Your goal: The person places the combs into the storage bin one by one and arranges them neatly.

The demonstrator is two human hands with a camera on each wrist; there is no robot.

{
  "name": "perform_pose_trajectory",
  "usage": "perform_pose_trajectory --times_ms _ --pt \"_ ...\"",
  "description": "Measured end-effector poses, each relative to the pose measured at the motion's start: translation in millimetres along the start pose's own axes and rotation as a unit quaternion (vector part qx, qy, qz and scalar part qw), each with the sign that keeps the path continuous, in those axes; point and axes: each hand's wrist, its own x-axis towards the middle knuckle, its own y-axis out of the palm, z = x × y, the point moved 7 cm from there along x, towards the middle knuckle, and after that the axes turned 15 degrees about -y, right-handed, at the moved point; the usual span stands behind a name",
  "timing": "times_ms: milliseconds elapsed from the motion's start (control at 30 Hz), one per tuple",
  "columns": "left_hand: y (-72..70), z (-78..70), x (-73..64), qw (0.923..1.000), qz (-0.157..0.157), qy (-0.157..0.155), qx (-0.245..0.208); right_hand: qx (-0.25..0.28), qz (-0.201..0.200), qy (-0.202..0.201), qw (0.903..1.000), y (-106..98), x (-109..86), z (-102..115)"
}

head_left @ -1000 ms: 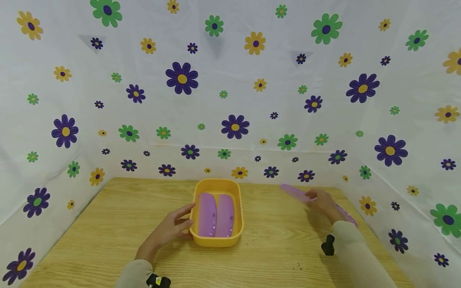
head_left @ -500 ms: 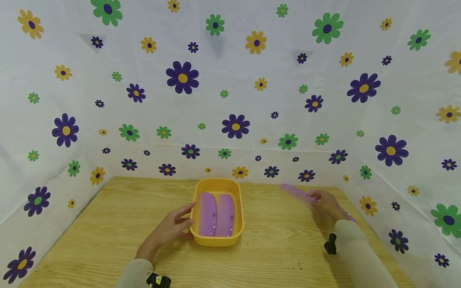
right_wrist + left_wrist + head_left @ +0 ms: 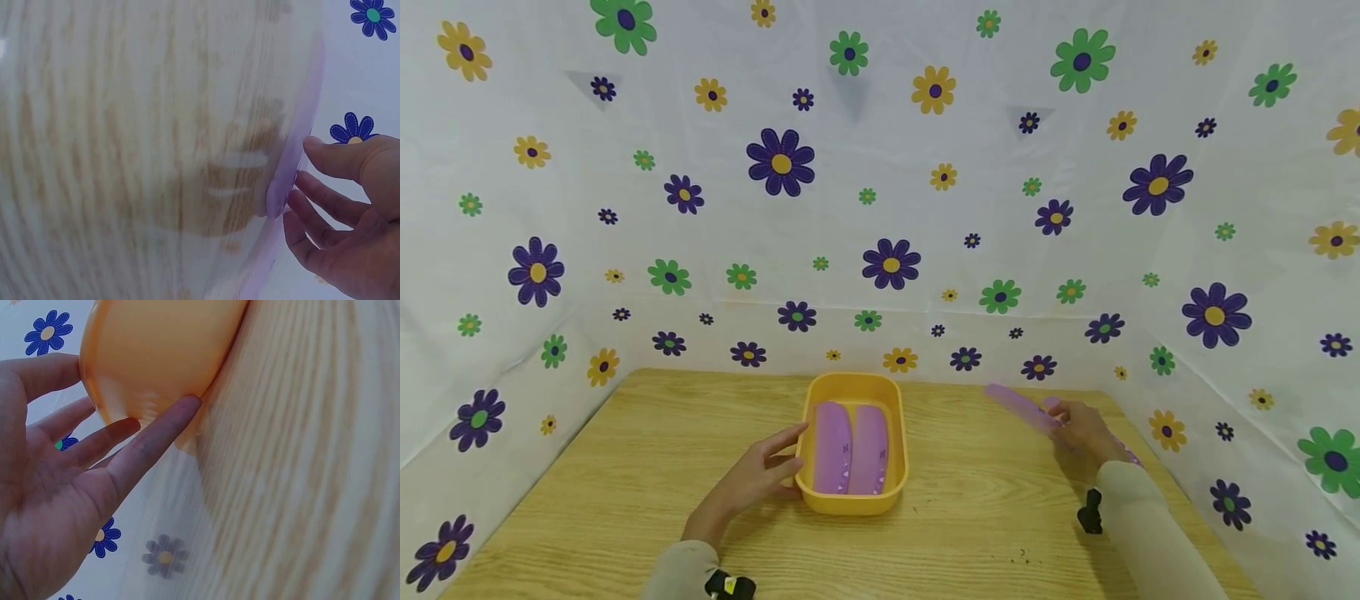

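My left hand (image 3: 758, 473) is spread beside the yellow tray (image 3: 852, 502), fingertips against its left rim and wall. In the left wrist view, straight fingers touch the tray's side (image 3: 156, 350). Two curved translucent purple plastic pieces (image 3: 831, 450) printed with small hearts lie side by side inside it. My right hand (image 3: 1086, 429) is over the table's right side, at two more purple pieces, its palm hiding part of one. In the right wrist view, thumb and fingertips sit apart, right at the edge of a purple piece (image 3: 290, 162), without visibly curling round it.
The wood-grain table (image 3: 962, 517) has small dark marks near the front right. White cloth walls with a flower print (image 3: 890, 264) enclose its back and sides. A black wrist camera (image 3: 1090, 511) is strapped at the right cuff.
My right hand has shifted slightly right along the purple pieces, uncovering the end of one by its fingertips. The left hand, tray and pieces in it stay put.
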Motion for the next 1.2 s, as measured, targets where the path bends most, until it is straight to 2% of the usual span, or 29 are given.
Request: perform_pose_trajectory --times_ms 200,567,867,1067,1200 --pt "-0.2 0.2 0.8 1.0 0.001 0.003 0.0 0.023 0.009 0.002 0.9997 3.4 -2.9 -3.7" --pt "-0.6 0.6 1.8 1.0 0.002 0.004 -0.003 0.026 0.029 0.003 0.9992 3.7 -2.0 -1.0" --pt "-1.3 0.8 2.5 1.0 0.004 0.006 -0.005 0.021 0.007 0.0 0.9998 2.2 -0.1 -0.8" --pt "-0.6 1.1 1.8 1.0 0.004 0.005 -0.004 0.034 0.028 0.014 0.9989 7.4 -0.8 5.5" --pt "-0.2 1.7 0.9 1.0 0.002 0.002 -0.004 0.022 0.035 0.007 0.9991 8.9 -0.5 9.2"
